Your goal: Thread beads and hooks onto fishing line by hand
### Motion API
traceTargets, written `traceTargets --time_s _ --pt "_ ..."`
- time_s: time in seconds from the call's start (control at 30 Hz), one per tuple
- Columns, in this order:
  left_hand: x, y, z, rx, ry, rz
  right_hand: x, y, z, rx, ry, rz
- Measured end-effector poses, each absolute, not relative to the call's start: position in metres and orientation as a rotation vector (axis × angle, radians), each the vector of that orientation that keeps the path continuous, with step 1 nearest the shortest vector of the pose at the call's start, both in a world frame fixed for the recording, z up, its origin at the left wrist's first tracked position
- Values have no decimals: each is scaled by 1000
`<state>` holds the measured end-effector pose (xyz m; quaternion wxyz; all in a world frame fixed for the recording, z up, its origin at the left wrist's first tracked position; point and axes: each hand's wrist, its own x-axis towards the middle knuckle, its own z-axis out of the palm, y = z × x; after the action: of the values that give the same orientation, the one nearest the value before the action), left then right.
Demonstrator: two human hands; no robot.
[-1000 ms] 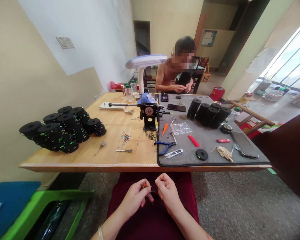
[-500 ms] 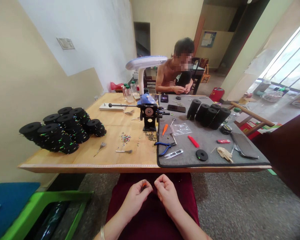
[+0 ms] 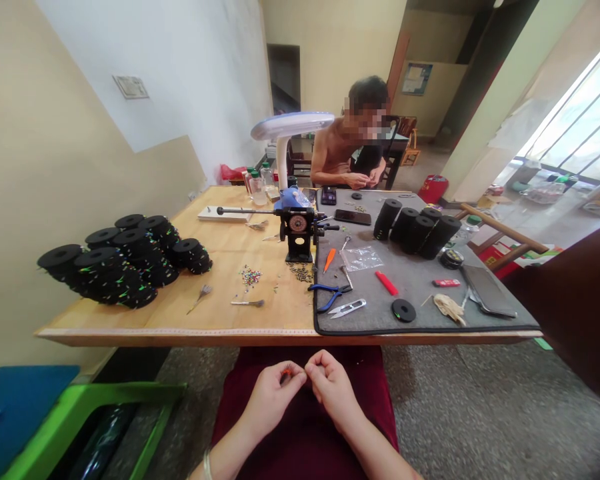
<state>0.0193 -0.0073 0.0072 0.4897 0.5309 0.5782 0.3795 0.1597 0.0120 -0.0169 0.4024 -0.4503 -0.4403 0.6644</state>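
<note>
My left hand is closed in a pinch over my lap, below the table's front edge. A small orange-red piece shows inside its curled fingers; its kind is too small to make out. My right hand is also pinched, its fingertips meeting those of the left. Whatever lies between the right fingertips is hidden. Closest on the table are thread snips, blue-handled pliers and a black foam spool.
Stacked black foam spools stand at the left and right. A black hand-cranked winder is mid-table under a white lamp. Colored beads lie loose on the wood. Another person sits across the table.
My right hand has shifted slightly left, so both sets of fingertips now meet. Less of the orange-red piece shows in my left hand. The table things stay put.
</note>
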Motion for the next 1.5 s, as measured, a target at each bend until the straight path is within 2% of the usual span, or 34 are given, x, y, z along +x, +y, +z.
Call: traceTargets --time_s 0.17,0.4,0.7,0.93,1.17,1.5 --pt "13 -5 12 1263 1408 1010 166 14 -17 -1130 -1240 1747" --pt "15 -7 17 1338 1373 1002 164 11 -13 -1233 -1389 1667" --pt "11 -4 5 1165 1413 1115 162 11 -20 -1269 -1354 1602" --pt "10 -2 0 1039 1366 1184 159 9 -16 -1254 -1214 1708" --pt "-6 4 12 1041 1441 1276 163 9 -15 -1240 -1122 1729" --pt "-14 -5 20 1022 1279 1078 163 9 -1 -1250 -1027 1807"
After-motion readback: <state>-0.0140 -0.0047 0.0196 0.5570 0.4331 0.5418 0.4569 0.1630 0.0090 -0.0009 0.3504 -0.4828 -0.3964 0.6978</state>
